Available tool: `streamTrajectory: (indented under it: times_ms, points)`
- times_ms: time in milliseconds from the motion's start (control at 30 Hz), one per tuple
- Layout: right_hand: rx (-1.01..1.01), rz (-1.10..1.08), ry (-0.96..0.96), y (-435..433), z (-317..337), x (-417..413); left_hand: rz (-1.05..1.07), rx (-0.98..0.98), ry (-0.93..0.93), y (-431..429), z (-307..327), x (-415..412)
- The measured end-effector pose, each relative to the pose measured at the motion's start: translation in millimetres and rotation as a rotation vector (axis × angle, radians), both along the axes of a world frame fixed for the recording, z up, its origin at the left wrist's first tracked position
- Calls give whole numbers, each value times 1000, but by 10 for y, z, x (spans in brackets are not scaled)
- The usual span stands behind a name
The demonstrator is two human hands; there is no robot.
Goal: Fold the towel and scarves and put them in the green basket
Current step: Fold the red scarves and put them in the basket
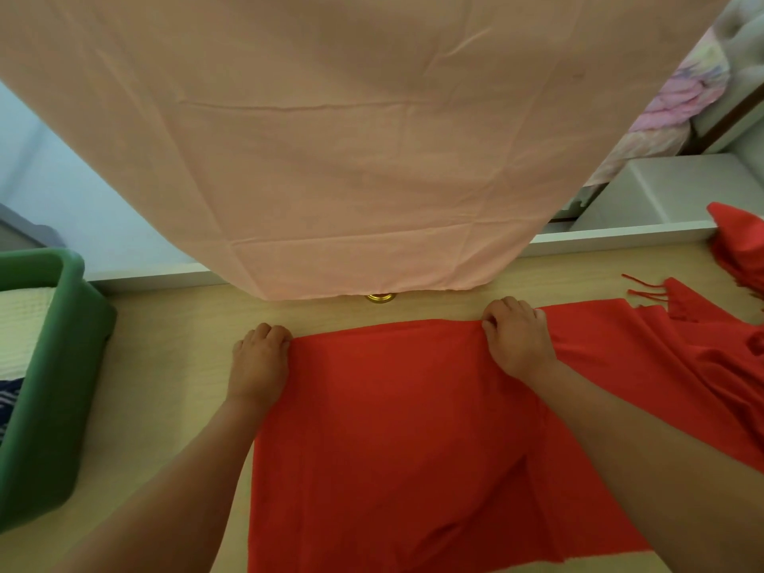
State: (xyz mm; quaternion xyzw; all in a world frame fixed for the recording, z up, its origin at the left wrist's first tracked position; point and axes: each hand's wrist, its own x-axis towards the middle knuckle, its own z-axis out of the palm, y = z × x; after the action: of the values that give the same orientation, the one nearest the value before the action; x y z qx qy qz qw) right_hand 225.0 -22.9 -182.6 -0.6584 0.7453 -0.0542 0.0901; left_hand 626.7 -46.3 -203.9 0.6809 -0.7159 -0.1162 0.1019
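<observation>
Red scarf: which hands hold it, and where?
Both. The left hand grips the red scarf at its far left corner; the right hand pinches its far edge.

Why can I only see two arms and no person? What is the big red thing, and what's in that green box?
There is no machine here. The camera sits on a person's head and looks down, so you only see their arms reaching in from the bottom of the picture. The left hand and the right hand each grip the far edge of a red scarf. It lies spread on a light wooden table, and its fringed end trails off to the right. The green box is a basket standing at the left, and a white towel already lies in it. The big pink cloth hangs down behind the table.
</observation>
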Motion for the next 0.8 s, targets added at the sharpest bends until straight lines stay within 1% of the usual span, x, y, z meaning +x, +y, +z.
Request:
streamTrajectory:
  times_ms: [33,100,233,333,400,467,500,567,633,700,733,800]
  points:
    - [-23,-8,-32,-14,-1,4,24,-21,14,1,-4,-5]
    - [-44,-19,-16,-71,1,30,51,-49,28,-1,-12,-23]
    - [-56,-27,152,-229,-57,67,147,-10,72,-92,-34,-60]
    - [-100,7,297,-275,-99,106,194,-26,29,-124,-46,-77]
    - [-174,26,321,-237,-97,166,200,-116,-44,-99,-36,-92]
    - [-243,96,284,-119,-109,274,141,-244,-87,-17,0,-160]
    - [-239,147,239,-25,-127,343,71,-277,-77,54,12,-211]
    - [-141,225,125,181,-174,470,-104,-242,-43,234,-3,-302]
    - [7,242,74,354,-194,546,-220,-131,-97,424,-107,-316]
    - [58,211,33,494,-147,578,-197,-39,-148,552,-182,-238]
    - [47,190,11,571,-98,593,-166,-25,-141,608,-175,-201]
    - [-56,140,-30,753,25,621,-131,-39,-106,727,-79,-167]
